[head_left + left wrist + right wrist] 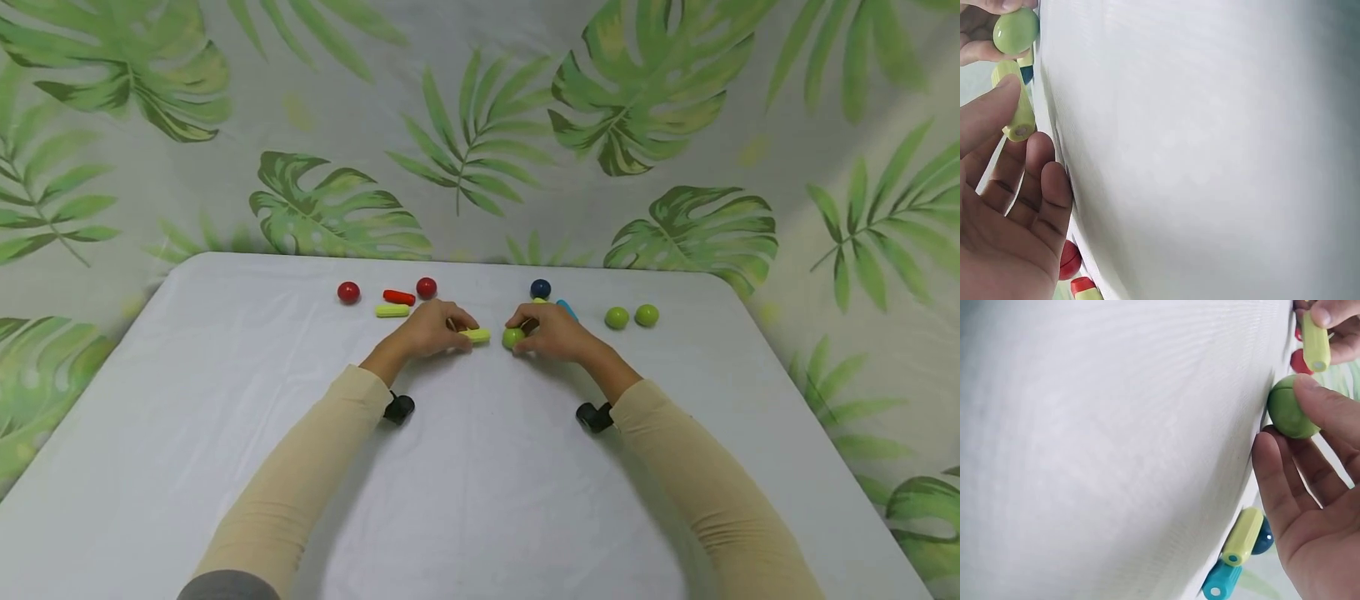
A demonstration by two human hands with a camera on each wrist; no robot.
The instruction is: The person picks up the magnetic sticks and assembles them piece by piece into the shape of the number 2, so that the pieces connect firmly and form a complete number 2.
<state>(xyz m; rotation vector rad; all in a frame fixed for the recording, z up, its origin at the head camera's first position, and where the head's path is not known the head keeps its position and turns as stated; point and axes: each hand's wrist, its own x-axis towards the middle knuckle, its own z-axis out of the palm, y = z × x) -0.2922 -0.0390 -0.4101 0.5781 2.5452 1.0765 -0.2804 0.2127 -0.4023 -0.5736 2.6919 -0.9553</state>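
My left hand (433,328) pinches a short yellow-green faceted rod (478,335) between thumb and fingers, over the middle of the table. In the left wrist view the rod (1022,119) shows a small round mark in its near end. My right hand (558,332) holds a green ball (512,338) the same way, a small gap to the right of that rod. A seam line runs round the ball (1287,410) in the right wrist view. Beyond the right hand lie a dark blue ball (540,288), a blue rod (567,309) and another yellow-green rod (1244,536), partly hidden in the head view.
Left of the hands on the white table (480,500) are two red balls, one at the far left (348,292) and one nearer (426,287), with a red rod (399,297) and a yellow rod (392,311). Two green balls (617,317) sit to the right.
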